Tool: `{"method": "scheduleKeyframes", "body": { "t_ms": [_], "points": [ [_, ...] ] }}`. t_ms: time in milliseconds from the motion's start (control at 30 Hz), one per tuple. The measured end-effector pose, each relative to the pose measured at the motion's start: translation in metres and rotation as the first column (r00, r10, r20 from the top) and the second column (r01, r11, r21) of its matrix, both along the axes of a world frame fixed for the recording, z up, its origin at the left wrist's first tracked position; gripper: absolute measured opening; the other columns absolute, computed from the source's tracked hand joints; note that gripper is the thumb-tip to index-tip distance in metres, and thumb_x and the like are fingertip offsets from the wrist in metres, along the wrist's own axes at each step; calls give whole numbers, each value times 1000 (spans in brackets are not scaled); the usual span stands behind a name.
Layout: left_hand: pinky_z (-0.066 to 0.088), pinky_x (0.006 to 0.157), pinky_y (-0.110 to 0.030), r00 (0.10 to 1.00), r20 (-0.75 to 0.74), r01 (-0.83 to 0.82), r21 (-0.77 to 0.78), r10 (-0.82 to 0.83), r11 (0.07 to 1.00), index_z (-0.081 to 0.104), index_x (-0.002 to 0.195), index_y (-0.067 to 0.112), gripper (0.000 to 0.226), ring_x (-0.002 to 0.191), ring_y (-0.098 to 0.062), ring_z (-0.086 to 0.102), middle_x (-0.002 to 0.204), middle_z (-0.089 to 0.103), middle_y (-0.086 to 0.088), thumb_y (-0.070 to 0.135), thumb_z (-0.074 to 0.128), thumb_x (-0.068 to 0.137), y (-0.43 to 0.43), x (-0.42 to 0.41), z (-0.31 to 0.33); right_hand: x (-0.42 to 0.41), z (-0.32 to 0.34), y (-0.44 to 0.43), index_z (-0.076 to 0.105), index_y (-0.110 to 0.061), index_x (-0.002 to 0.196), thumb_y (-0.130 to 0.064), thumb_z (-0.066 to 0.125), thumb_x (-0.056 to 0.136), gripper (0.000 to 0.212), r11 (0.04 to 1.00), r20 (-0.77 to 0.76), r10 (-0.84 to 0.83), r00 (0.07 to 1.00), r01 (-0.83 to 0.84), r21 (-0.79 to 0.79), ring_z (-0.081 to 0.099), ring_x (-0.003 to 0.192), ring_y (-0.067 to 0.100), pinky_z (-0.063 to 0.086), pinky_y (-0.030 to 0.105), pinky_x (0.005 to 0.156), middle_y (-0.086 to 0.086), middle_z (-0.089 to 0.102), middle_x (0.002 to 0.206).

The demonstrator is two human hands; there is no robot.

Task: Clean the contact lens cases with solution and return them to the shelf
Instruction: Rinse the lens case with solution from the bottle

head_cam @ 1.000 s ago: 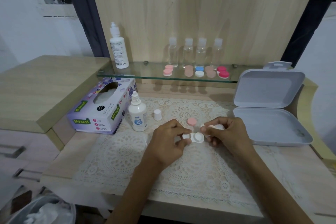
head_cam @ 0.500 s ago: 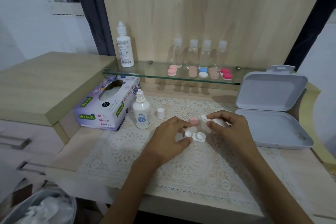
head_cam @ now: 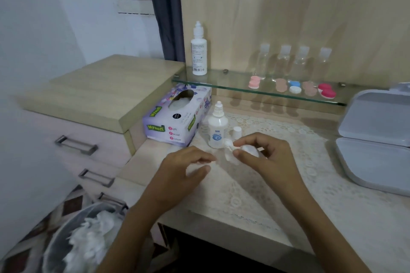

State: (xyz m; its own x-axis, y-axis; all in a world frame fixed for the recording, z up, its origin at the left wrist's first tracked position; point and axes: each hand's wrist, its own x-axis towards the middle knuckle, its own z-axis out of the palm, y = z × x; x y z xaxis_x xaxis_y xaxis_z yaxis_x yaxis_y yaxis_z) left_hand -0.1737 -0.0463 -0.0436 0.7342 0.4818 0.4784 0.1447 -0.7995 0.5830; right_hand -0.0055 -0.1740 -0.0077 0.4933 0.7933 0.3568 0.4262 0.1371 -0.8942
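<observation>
Lace covers the bench, with a solution bottle behind both hands. Right hand fingers pinch a blurred white wad. Left hand fingers curl; their hold is unclear.

small bottle and cap stand before the glass shelf; bare lace mat lies rightward.

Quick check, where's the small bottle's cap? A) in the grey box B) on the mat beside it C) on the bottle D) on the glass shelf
B: the white cap stands on the lace mat right beside the small bottle, whose nozzle is bare.
</observation>
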Motion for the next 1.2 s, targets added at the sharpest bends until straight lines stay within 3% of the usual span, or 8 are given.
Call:
{"method": "scheduleKeyframes", "body": {
  "t_ms": [167, 333, 533, 667, 767, 900, 1100, 1200],
  "points": [
    [45, 84, -14, 991, -12, -137, 6, 137, 991, 72, 99, 25, 26, 94, 6, 60, 99, 68, 18, 39, 54, 86, 25, -64, 4, -51, -1, 39, 74, -20, 81, -8, 76, 76, 13, 984, 5, 180, 984, -180, 3, 64, 82, 3, 45, 19, 74, -12, 72, 82],
    [48, 79, -15, 956, 23, -291, -15, 292, 957, 71, 99, 23, 17, 90, 1, 62, 96, 69, 16, 27, 61, 86, 45, -133, -2, -107, -8, 79, 74, -17, 81, -8, 75, 76, 10, 948, 0, 318, 948, -318, 7, 64, 84, 2, 44, 15, 75, -11, 72, 84],
    [53, 76, -29, 899, 2, -436, -65, 437, 897, 71, 99, 25, 25, 86, -6, 65, 98, 69, 17, 38, 56, 84, 66, -210, -23, -180, -35, 128, 66, -12, 74, -8, 74, 76, 10, 893, -42, 439, 898, -441, -88, 55, 57, 11, 52, 36, 57, -10, 59, 63],
    [52, 78, -26, 829, -73, -560, -119, 555, 820, 73, 98, 25, 20, 84, -5, 64, 95, 70, 14, 29, 60, 83, 77, -254, -54, -231, -63, 154, 66, -10, 76, -6, 73, 77, 8, 834, -11, 522, 853, -513, -204, 65, 60, 18, 55, 29, 58, 1, 67, 71],
    [44, 74, -7, 798, -119, -602, -173, 591, 779, 71, 95, 29, 15, 89, 3, 62, 97, 70, 14, 18, 66, 86, 81, -277, -80, -260, -102, 176, 69, -13, 77, -5, 70, 77, 8, 823, 3, 503, 864, -478, -307, 65, 73, 11, 57, 35, 72, -3, 69, 80],
    [52, 79, -19, 782, -183, -623, -236, 596, 745, 72, 98, 25, 20, 90, 2, 63, 97, 70, 15, 31, 60, 83, 81, -299, -114, -283, -157, 200, 71, -12, 94, -7, 65, 79, 16, 772, 88, 505, 859, -403, -492, 61, 92, 15, 48, 26, 82, 1, 68, 100],
    [49, 79, -13, 775, -240, -632, -323, 585, 705, 71, 100, 26, 26, 92, 5, 61, 97, 69, 14, 5, 66, 84, 76, -311, -145, -303, -207, 211, 57, -7, 128, -2, 59, 85, 43, 564, -26, 591, 807, -436, -701, 53, 117, 23, 35, 13, 73, 9, 55, 129],
    [46, 75, -7, 778, -258, -628, -334, 572, 703, 71, 102, 24, 25, 93, 7, 60, 98, 70, 14, 7, 66, 85, 77, -315, -153, -301, -217, 207, 51, -13, 134, 1, 55, 86, 51, 506, -67, 621, 781, -464, -727, 43, 129, 21, 33, 12, 86, 7, 46, 141]
  ]
}}
